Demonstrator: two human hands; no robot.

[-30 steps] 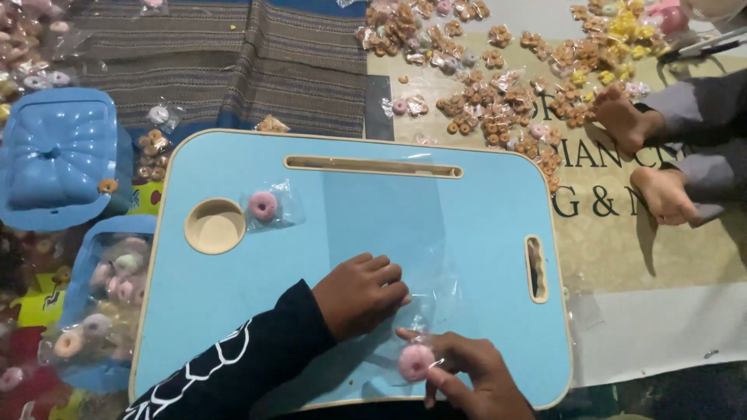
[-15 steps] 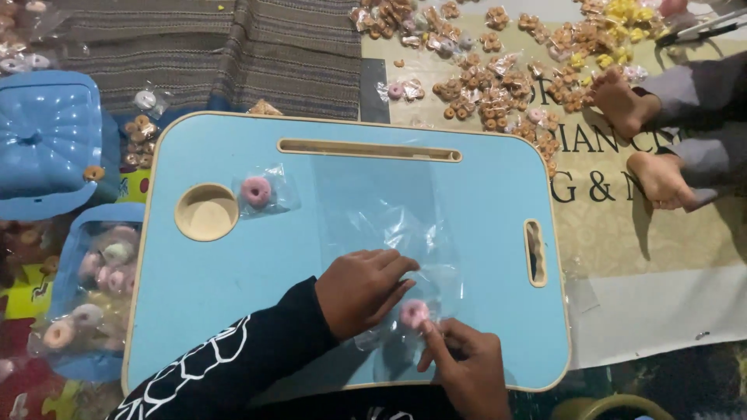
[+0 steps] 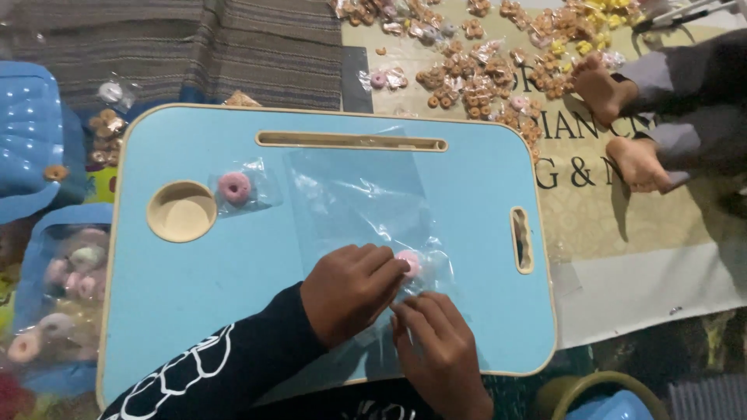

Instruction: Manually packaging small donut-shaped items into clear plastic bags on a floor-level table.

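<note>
A blue lap tray (image 3: pixel 179 295) lies in front of me. On it a stack of clear plastic bags (image 3: pixel 358 194) is spread out, and a pink ring-shaped sweet (image 3: pixel 410 263) sits inside the nearest bag. My left hand (image 3: pixel 350 292), in a black sleeve, pinches that bag right beside the sweet. My right hand (image 3: pixel 440 350) grips the bag's near edge just below it. A second pink ring in its own clear bag (image 3: pixel 234 187) lies next to the tray's round cup hole (image 3: pixel 181 211).
Left of the tray are a blue box of pastel rings (image 3: pixel 54 272) and its blue lid (image 3: pixel 31 148). Many small ring packets (image 3: pixel 482 70) are scattered on the mat beyond. Another person's bare feet (image 3: pixel 622 124) rest at the right. A round container (image 3: pixel 599 397) is at bottom right.
The pink ring has gone from my right fingers at the tray's near edge up into the clear bag. My right hand has slid in under my left. The view has shifted.
</note>
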